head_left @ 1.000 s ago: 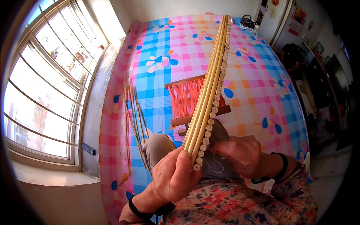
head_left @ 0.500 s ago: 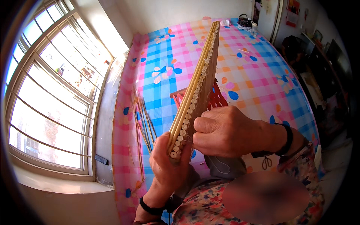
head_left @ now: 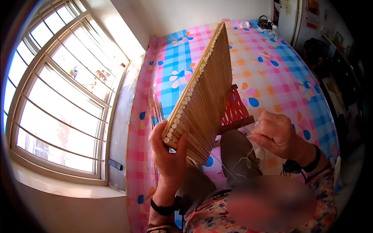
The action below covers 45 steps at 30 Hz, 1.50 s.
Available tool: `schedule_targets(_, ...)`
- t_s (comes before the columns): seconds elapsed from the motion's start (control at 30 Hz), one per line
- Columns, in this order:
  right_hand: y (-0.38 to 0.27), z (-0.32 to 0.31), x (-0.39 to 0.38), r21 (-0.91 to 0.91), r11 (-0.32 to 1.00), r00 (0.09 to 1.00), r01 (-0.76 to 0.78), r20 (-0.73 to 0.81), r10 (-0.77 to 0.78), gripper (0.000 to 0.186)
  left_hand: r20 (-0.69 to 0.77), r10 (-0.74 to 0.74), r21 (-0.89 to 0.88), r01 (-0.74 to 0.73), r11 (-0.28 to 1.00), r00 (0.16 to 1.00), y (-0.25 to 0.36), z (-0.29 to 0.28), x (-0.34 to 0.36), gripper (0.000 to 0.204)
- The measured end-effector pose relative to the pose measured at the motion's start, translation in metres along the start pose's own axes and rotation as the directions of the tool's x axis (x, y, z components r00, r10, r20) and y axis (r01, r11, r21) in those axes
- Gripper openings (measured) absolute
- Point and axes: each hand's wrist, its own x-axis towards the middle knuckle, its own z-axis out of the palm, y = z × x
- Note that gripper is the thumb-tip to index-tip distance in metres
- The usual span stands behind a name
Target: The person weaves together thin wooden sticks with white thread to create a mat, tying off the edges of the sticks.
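My left hand point(head_left: 167, 155) grips the near corner of a long panel of pale wooden sticks point(head_left: 206, 97), tilted up with a row of round white stick ends along its upper edge. My right hand point(head_left: 272, 134) is closed in a pinch on a thin white string point(head_left: 243, 163), to the right of the panel. Loops of the string hang over my grey trouser leg point(head_left: 235, 153). Behind the panel, partly hidden by it, is a small wooden stool with red woven straps point(head_left: 235, 106).
Checked flowered sheeting point(head_left: 318, 116) covers the surface around me. Loose thin sticks point(head_left: 155, 108) lie left of the panel. A barred window point(head_left: 58, 116) fills the left side. At the far right corner stand a dark bag point(head_left: 264, 24) and a bottle point(head_left: 274, 34); dark furniture point(head_left: 326, 73) lines the right.
The panel has turned to show its broad stick face, and my left hand has risen with its corner. My right hand has pulled away rightward from the panel, holding the string.
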Motion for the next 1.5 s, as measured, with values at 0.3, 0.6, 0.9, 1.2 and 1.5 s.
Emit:
schedule_targets(0.3,0.011,0.053,0.019,0.232,0.973,0.997,0.012,-0.074,0.005,0.011,0.097,-0.023,0.008,0.022,1.000,0.995,0.001,-0.008,0.018,0.059)
schedule_targets(0.6,0.009,0.090,0.051,0.278,0.954,0.989,0.117,-0.118,-0.087,0.016,0.127,-0.030,-0.091,0.042,0.995,0.991,-0.004,-0.016,0.023,0.062)
schedule_targets(0.9,0.016,0.105,0.067,0.134,0.983,0.986,0.128,-0.122,-0.112,0.025,0.083,-0.029,-0.099,0.037,0.994,0.996,-0.008,-0.020,0.019,0.067)
schedule_targets(1.2,0.021,0.108,0.073,0.114,0.981,0.986,0.157,-0.083,-0.148,0.035,0.064,-0.019,-0.025,0.020,0.999,0.998,-0.008,-0.025,0.023,0.066)
schedule_targets(1.5,0.024,0.110,0.073,0.166,0.956,0.965,0.240,-0.151,-0.216,0.032,0.049,-0.067,-0.073,0.071,0.995,0.997,-0.004,-0.023,0.021,0.065)
